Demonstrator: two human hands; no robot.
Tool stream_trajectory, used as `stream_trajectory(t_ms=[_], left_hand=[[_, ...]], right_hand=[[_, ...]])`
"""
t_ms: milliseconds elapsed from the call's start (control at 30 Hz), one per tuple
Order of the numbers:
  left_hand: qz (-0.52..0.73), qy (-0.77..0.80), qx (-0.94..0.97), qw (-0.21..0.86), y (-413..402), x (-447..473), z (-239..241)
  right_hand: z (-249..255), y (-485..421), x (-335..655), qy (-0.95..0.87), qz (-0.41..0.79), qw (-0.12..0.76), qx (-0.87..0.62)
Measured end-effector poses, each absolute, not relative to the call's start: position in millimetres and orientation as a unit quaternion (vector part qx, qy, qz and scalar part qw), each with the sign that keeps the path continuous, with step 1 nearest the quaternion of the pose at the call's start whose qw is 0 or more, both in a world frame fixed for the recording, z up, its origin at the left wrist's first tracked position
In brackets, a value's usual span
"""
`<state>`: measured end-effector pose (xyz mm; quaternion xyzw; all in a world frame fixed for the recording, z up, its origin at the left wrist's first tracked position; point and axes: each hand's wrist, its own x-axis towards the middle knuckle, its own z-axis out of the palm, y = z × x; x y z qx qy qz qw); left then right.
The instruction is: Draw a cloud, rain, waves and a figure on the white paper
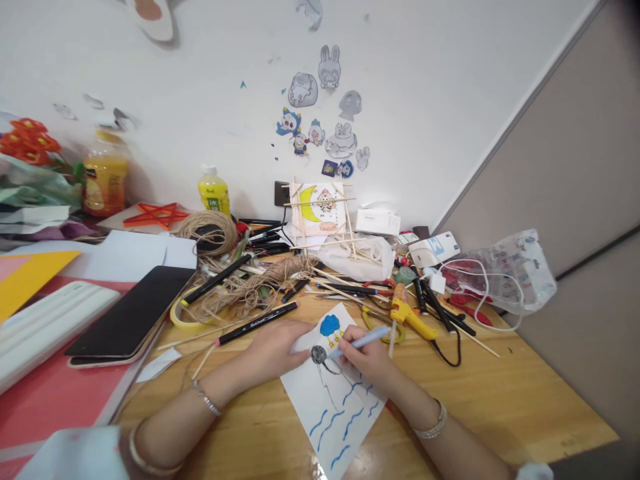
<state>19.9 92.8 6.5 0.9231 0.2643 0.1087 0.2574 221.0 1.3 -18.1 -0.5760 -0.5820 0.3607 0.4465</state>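
A white sheet of paper (326,393) lies slanted on the wooden table in front of me. It bears a blue cloud with yellow marks below, a dark round shape, thin dark lines and blue wavy strokes. My left hand (285,347) grips the sheet's upper left edge, its thumb lying on top beside the dark shape. In my right hand (365,357) a pale blue pen (371,337) is pinched, its upper end pointing right. The pen's tip is low over the paper near the dark shape; whether it touches I cannot tell.
Beyond the paper lie black markers (257,323), twine (285,270), thin sticks and a yellow glue gun (410,313). A black tablet-like slab (133,313) and a white case (60,327) are at left. A stick-framed picture (323,207) leans against the wall.
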Motion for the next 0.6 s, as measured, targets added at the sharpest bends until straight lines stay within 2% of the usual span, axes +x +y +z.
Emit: stream_trajectory(t_ms=[600], left_hand=[[0.108,0.259,0.924,0.258,93.4,19.5,5.7]], right_hand=[[-17.3,1.6,221.7,-0.573,0.358,0.440,-0.592]])
